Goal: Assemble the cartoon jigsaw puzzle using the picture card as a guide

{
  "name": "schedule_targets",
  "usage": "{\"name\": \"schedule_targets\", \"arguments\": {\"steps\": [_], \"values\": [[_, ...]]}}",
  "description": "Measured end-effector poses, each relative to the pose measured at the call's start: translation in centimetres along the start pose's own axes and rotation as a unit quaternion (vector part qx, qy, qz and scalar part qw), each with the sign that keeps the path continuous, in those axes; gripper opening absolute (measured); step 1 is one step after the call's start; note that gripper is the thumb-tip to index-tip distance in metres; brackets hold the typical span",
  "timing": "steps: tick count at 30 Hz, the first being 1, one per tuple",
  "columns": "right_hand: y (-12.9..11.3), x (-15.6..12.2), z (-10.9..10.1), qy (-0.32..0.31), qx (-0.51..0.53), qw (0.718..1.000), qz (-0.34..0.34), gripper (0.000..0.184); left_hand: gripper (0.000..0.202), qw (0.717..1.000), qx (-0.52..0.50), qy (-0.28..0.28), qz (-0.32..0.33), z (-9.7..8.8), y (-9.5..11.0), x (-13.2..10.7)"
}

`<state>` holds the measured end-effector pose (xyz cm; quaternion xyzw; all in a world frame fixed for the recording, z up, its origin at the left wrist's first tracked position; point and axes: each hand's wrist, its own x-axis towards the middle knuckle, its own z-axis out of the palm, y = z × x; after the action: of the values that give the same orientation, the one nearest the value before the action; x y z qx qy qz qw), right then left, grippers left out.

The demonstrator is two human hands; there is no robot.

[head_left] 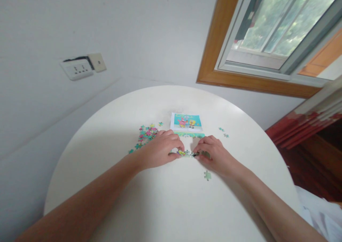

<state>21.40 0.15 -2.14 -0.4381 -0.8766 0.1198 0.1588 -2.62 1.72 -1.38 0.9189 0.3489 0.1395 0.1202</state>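
On the round white table (171,203) my left hand (160,149) and my right hand (213,154) rest fingertip to fingertip over a small joined cluster of jigsaw pieces (187,153). Both hands pinch or press this cluster from either side. Just beyond the hands lies a joined green strip of pieces (192,135) below a cartoon reference picture (186,121). A heap of loose pink and teal pieces (146,133) sits left of my left hand.
A single pale green piece (207,175) lies near my right wrist. Two stray pieces (223,132) sit at the right. A wall socket (77,69) is on the white wall; a wood-framed window (267,39) is at upper right.
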Motion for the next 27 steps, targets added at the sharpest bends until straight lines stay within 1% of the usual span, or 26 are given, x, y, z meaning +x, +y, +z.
{"name": "schedule_targets", "arguments": {"steps": [3,8,18,24,27], "values": [[0.3,0.0,0.2,-0.001,0.012,1.0,0.007,0.016,0.011,1.0,0.003,-0.004,-0.005,0.0,0.0,0.0],[0.6,0.0,0.4,0.007,0.021,1.0,-0.006,0.014,0.012,1.0,0.001,-0.002,-0.001,0.0,0.1,0.0],[0.5,0.2,0.5,0.013,0.0,1.0,-0.018,0.016,0.014,1.0,0.012,0.005,0.005,0.1,0.1,0.1],[0.2,-0.1,-0.4,0.01,-0.002,1.0,-0.022,0.022,0.014,1.0,0.013,0.008,0.013,0.2,0.1,0.0],[0.1,-0.3,-0.9,0.012,-0.008,0.999,-0.034,0.019,0.014,1.0,0.01,0.006,0.01,0.2,0.0,0.0]]}}
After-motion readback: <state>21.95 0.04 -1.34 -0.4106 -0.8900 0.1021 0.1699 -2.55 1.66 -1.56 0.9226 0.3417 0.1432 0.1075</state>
